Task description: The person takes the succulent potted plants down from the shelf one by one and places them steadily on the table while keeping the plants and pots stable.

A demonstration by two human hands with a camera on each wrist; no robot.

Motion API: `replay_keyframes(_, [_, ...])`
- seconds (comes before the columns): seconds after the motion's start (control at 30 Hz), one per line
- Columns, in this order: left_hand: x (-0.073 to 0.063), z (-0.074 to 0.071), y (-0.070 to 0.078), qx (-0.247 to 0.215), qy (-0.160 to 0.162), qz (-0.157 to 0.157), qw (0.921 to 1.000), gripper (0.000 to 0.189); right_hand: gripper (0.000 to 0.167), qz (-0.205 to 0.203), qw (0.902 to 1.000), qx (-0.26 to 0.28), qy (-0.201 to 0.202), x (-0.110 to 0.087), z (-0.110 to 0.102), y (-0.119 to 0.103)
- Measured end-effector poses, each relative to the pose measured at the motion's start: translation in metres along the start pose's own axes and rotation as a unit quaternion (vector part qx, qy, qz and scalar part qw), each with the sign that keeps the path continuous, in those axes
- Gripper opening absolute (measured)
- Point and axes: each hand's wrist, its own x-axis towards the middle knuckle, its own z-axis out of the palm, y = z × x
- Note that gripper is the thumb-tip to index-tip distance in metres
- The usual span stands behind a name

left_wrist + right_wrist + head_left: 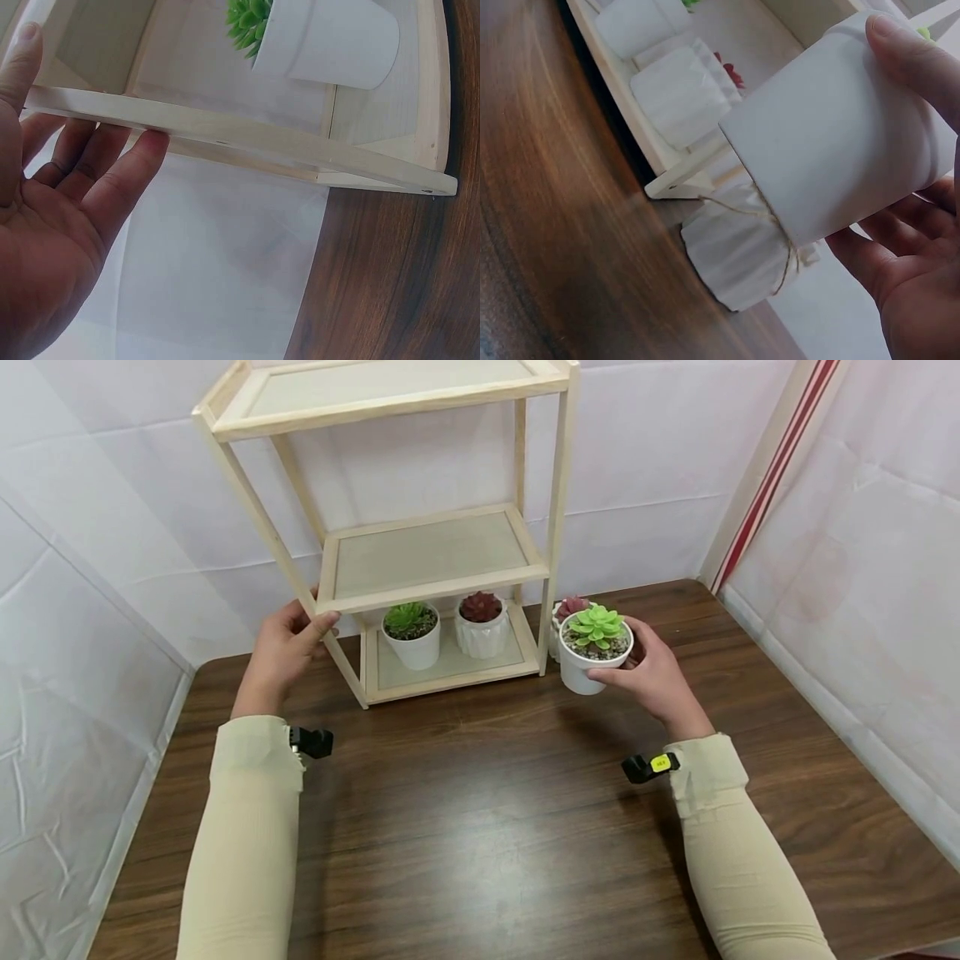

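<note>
My right hand (651,675) holds a white pot with a bright green succulent (597,628) by its side, thumb in front and fingers behind. In the right wrist view this pot hangs over a second, ribbed white pot tied with twine (735,255), which stands on the table just right of the shelf and carries a reddish succulent (572,607). My left hand (283,647) grips the wooden shelf (442,602) at its left front post, level with the middle board. On the bottom board stand a green potted plant (414,643) and a dark red potted succulent (482,631).
The three-tier shelf stands at the back of a brown wood-grain table (480,810); no pots show on its middle board (431,556) or top board (397,383). White sheeting (645,468) hangs behind and at both sides. A red-striped strip (780,477) runs up the back right corner.
</note>
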Motion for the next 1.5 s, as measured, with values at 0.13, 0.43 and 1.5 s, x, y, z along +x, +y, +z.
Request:
replay_keyframes(0.13, [-0.001, -0.001, -0.001, 0.012, 0.003, -0.003, 0.9999, 0.068, 0.097, 0.007, 1.0, -0.004, -0.004, 0.0, 0.001, 0.006])
replay_keyframes(0.43, [-0.001, 0.0, 0.0, 0.006, 0.0, 0.0, 1.0, 0.067, 0.094, 0.001, 1.0, 0.002, 0.001, 0.001, 0.004, 0.02])
replay_keyframes(1.5, [0.001, 0.0, -0.002, 0.006, 0.003, 0.012, 0.9999, 0.064, 0.096, 0.04, 0.9966, 0.072, -0.008, 0.003, 0.018, 0.055])
